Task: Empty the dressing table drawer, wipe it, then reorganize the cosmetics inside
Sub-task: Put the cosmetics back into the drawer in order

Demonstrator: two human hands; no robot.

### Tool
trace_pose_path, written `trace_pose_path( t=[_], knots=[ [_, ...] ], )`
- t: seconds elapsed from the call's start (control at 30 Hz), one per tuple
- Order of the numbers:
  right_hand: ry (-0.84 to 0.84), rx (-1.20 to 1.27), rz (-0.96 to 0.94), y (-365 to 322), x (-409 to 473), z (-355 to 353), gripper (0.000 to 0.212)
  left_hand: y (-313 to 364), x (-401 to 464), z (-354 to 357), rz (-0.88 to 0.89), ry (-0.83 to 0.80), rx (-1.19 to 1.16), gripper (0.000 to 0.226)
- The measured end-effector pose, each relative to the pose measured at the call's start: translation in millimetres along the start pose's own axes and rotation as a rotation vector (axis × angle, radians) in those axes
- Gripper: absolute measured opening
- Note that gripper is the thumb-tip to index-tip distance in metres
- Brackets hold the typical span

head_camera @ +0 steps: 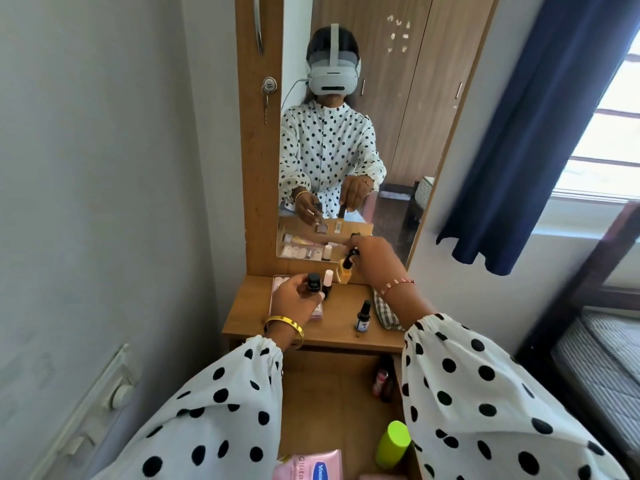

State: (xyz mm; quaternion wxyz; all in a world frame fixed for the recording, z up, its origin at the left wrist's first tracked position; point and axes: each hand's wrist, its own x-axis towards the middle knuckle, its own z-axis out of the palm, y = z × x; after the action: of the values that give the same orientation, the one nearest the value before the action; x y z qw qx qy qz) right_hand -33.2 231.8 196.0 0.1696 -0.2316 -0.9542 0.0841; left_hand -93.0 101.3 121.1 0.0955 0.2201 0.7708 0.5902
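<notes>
On the dressing table top [339, 327], my left hand [294, 299] grips a small black bottle [313, 282] just in front of a pink-capped bottle [328, 280]. My right hand [374, 258] pinches the black cap of a yellow bottle [345, 273] standing by the mirror. A dark dropper bottle [363, 315] stands alone in the middle of the top. A pink flat case [317, 311] lies under my left hand. The open drawer [332, 403] below holds a lime-green-capped bottle [393, 443], a pink pack [311, 465] and small dark and pink bottles [382, 381] at its right side.
A checked cloth [384, 313] lies on the table's right edge under my right wrist. The mirror [363, 133] stands behind the table. A wall is close on the left, and a blue curtain [530, 133] and a bed [595, 358] are on the right.
</notes>
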Motion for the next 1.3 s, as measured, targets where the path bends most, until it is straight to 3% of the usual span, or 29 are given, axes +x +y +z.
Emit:
trace_pose_path(
  t=[0.4,0.6,1.0,1.3],
  knots=[
    [-0.153,0.077,-0.161,-58,-57,17,0.024,-33,-45,-35,-0.082,-0.008,-0.010,0.047],
    [-0.248,0.101,-0.144,-70,-62,59,0.027,-67,-61,-60,-0.163,0.053,0.017,0.041],
    [-0.354,0.128,-0.033,-61,-73,138,0.023,-116,-88,-76,-0.162,0.208,-0.004,0.038],
    [-0.415,0.059,-0.067,-68,-77,175,0.026,-130,-86,-75,-0.119,0.124,0.094,0.043]
  ],
)
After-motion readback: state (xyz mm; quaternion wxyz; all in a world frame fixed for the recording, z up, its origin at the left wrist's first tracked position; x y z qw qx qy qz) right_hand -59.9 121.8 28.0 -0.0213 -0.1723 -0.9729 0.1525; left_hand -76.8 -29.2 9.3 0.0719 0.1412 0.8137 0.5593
